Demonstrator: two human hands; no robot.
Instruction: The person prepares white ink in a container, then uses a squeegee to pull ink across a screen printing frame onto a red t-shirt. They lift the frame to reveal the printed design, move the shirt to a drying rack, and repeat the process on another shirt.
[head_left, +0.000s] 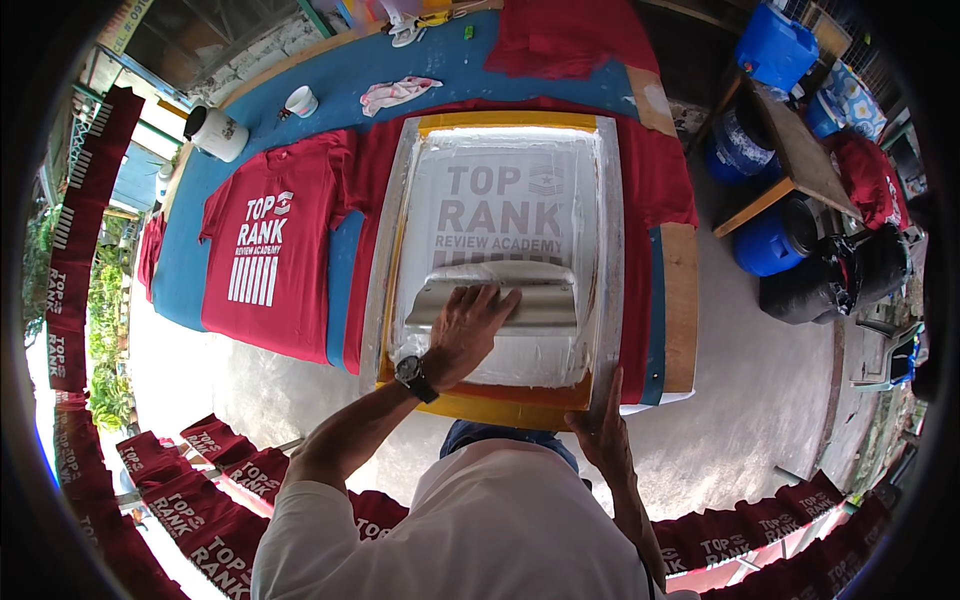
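Observation:
A screen printing frame [500,408], yellow with grey-taped sides, lies flat over a dark red T-shirt [655,185]. Pale lettering and part of a barred design show through its white mesh [500,170]. Across the mesh's lower half sits a wide metal-coloured squeegee [545,295]. My left hand [465,330], wearing a black wristwatch [412,376], is closed over the squeegee's middle; its blade edge is hidden. At the frame's near right corner, my right hand [603,430] grips the rim, thumb and fingers partly out of sight. Left of the frame lies a printed red T-shirt [270,245].
The blue-topped table [342,290] also carries a white cup [301,101], a lidded white tub [216,134], a stained cloth [400,95] and red fabric [570,40]. Blue drums [765,235] and a wooden bench [790,150] stand right. Printed shirts [175,495] hang behind me.

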